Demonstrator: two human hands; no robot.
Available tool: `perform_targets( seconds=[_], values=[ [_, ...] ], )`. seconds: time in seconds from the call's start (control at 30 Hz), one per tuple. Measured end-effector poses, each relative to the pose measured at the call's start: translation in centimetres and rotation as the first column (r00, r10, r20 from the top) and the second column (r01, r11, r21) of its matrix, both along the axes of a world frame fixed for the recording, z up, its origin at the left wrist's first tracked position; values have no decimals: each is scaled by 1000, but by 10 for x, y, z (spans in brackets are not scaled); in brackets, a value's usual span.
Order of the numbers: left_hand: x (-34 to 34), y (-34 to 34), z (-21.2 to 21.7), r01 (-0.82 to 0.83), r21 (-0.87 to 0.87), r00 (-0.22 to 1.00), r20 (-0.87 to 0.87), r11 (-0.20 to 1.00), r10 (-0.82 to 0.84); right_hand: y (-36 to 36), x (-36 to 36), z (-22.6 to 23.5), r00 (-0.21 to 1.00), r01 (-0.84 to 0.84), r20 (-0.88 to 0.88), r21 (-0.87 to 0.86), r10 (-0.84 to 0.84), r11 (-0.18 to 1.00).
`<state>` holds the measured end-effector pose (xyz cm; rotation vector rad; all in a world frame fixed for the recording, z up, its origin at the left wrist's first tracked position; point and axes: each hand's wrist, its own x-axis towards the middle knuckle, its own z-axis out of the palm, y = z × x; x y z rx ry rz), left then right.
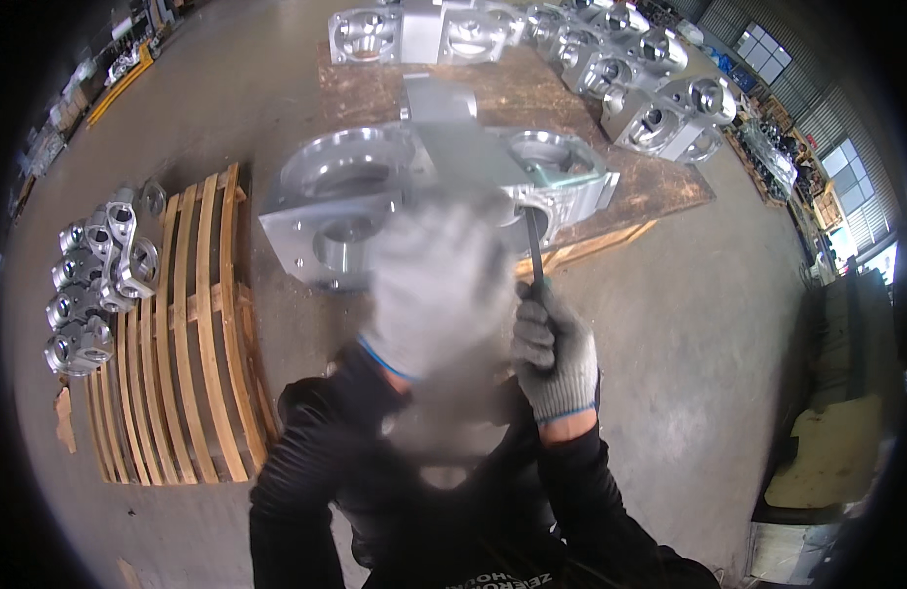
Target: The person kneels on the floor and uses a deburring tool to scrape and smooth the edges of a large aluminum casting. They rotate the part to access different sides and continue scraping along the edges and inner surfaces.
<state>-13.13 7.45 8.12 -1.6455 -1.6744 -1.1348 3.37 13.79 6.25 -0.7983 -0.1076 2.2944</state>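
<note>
**Grey metal housing straight ahead of both gloved hands**

Grey cast metal fills the middle of the view: a big machined housing [414, 187] with round bored openings sits on the near edge of a low wooden surface [571, 98], directly in front of the person and just beyond the hands. Its long axis runs left to right across the view, with one round flange toward the person's left and another toward the right.

The right hand [557, 353], in a grey knit glove with a blue cuff, is closed in a fist around a thin dark rod [533, 250]. That rod stands nearly upright in the view, and its far end reaches the right part of the housing, at or just beside a dark opening there; whether the tip is inside cannot be told.

The left hand [439, 285], gloved the same way, is blurred. It is raised in front of the middle of the housing and hides part of it. Whether it is open, closed or holding anything cannot be told, nor whether it touches the metal.

Of the two, the right hand with its rod is plainly nearer the right opening, while the left covers the centre.

More housings [660, 118] of the same kind line the far side of the surface. Smaller metal parts [95, 280] lie on the floor to the left, beside a slatted wooden pallet [193, 324].
</note>
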Motion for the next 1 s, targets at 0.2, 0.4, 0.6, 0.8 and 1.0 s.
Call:
perform_targets(
  seconds=[0.2,0.4,0.6,0.8,1.0],
  values=[
    [-73,7,22,-204,-297,978,-108,933,180,9,-11,-31,997,-69,-4,319,75,945],
    [-83,12,32,-283,-524,959,-151,803,240,13,-11,-53,778,-407,529,835,-339,370],
    [-79,9,31,-301,-496,954,-148,814,262,0,-1,-41,767,-125,604,473,-218,872],
    [-78,6,30,-307,-460,952,-149,833,268,21,-1,-47,649,-569,568,804,-506,172],
    [-82,6,30,-316,-436,949,-156,843,275,13,-30,-27,707,-360,606,752,-364,553]
  ],
)
